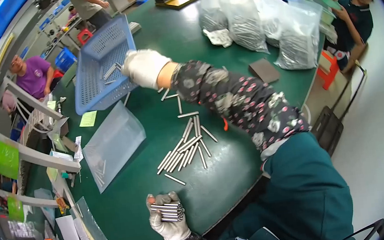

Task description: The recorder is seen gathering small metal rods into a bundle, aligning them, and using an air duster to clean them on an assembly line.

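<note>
The gloved fingers of your left hand (pixel 170 224) curl around a bundle of metal rods (pixel 169 213). Your right hand (pixel 145 69) is at the right side of the blue basket (pixel 96 98) (its fingertips are hidden, so I cannot tell whether they grip). Some rods (pixel 111 72) lie inside; loose rods (pixel 189 144) spread over the green table (pixel 237 177), near a clear plastic bag (pixel 117 141).
</note>
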`<state>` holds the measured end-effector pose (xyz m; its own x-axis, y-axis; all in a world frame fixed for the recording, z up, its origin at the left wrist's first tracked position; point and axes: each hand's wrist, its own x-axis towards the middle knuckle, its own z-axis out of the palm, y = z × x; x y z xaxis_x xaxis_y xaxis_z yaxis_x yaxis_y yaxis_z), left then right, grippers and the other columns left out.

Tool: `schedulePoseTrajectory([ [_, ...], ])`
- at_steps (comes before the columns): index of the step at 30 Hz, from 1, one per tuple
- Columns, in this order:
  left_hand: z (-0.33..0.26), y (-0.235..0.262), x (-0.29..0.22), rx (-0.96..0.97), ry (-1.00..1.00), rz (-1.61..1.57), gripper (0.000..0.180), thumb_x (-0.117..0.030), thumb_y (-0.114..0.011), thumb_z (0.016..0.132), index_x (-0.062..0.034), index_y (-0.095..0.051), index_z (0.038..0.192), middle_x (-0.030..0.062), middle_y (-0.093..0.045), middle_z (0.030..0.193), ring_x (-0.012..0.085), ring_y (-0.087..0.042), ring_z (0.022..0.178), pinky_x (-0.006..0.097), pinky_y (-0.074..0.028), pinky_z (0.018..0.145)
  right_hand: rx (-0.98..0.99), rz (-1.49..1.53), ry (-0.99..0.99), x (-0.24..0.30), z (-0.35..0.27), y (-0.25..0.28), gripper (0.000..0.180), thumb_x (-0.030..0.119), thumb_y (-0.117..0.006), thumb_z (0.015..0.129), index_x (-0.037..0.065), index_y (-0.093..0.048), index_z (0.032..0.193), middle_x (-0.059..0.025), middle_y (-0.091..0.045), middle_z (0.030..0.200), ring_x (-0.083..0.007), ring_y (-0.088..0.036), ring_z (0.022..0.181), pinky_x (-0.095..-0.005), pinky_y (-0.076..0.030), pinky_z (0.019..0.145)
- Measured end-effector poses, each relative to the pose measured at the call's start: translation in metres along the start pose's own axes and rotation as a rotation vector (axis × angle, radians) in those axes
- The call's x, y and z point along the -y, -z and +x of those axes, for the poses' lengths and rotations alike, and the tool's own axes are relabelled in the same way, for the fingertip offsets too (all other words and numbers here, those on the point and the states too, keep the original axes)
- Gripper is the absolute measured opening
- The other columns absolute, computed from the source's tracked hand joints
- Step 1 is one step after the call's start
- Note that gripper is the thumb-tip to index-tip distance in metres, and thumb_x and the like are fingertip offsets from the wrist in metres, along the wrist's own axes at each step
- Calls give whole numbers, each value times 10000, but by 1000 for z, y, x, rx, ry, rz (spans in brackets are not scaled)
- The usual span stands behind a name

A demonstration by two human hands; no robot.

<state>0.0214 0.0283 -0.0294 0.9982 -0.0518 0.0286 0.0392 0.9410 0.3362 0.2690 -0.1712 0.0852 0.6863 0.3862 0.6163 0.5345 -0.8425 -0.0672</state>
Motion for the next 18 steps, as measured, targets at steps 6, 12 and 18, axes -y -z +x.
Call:
schedulePoseTrajectory([
  [6, 4, 2, 7, 80, 55, 19, 291, -25, -589, 684, -4, -504, 962, 54, -514, 746, 183, -525, 773, 395, -406, 884, -282, -69, -22, -56, -105, 147, 224, 29, -658, 567, 9, -548, 761, -131, -542, 764, -291, -532, 776, -351, -433, 690],
  [12, 2, 9, 2, 121, 30, 63, 244, -29, -580, 703, 4, -530, 940, 73, -543, 792, 191, -540, 803, 400, -403, 897, -378, -438, -224, -115, -170, 254, 251, 58, -682, 592, 5, -569, 810, -133, -547, 777, -297, -533, 765, -327, -436, 695],
  [18, -1, 9, 3, 56, -46, 117, 278, -47, -599, 682, -30, -529, 950, 68, -541, 759, 203, -543, 770, 391, -436, 852, -269, -676, -793, -190, -215, 285, 172, 171, -568, 697, 74, -584, 838, -153, -564, 869, -309, -535, 862, -386, -434, 754],
])
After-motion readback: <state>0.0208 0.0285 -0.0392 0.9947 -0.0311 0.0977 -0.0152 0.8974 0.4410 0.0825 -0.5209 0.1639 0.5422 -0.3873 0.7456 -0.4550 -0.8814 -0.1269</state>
